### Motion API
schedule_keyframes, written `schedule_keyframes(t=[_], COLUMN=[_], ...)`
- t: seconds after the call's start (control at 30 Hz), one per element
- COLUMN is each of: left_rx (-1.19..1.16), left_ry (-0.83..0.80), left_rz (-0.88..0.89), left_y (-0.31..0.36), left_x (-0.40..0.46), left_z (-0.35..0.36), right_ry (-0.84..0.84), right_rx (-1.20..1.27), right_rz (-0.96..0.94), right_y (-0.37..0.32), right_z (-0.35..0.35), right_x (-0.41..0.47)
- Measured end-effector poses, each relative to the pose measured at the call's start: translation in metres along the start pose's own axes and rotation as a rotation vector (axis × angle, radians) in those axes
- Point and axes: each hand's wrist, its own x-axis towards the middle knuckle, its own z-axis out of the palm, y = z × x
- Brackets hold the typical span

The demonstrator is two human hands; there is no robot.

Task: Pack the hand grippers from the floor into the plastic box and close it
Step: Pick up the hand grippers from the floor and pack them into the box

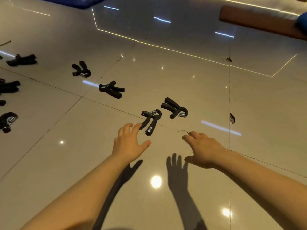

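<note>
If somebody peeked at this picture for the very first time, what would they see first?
Probably the two bare hands stretched out in the middle: the left hand spread open, its fingertips right by the nearest hand gripper, and the right hand open beside it, holding nothing. Next come the other black hand grippers scattered over the shiny tiled floor, one just past the nearest and more trailing off to the left.
</note>
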Motion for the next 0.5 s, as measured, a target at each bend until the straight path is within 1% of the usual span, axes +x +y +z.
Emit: schedule_keyframes(t=[0.07, 0.17, 0.27, 0.37, 0.5], left_rx=[0.085, 0.213, 0.264, 0.307, 0.308], left_ry=[-0.020, -0.029, -0.056, -0.063, 0.042], left_rz=[0.005, 0.070, 0.110, 0.136, 0.145], left_y=[-0.010, -0.027, -0.031, -0.033, -0.048], left_x=[0.015, 0.043, 0.076, 0.102, 0.104], left_z=[0.037, 0.082, 0.113, 0.135, 0.161], right_ry=[-0.056, -0.126, -0.088, -0.073, -0.017], right_rx=[-0.013, -0.023, 0.034, 0.053, 0.047], right_rz=[-0.019, -0.028, 0.002, 0.017, 0.013], right_y=[0.006, 0.014, 0.019, 0.026, 0.039], right_z=[0.020, 0.048, 0.068, 0.084, 0.099], right_x=[0.029, 0.073, 0.116, 0.137, 0.144])
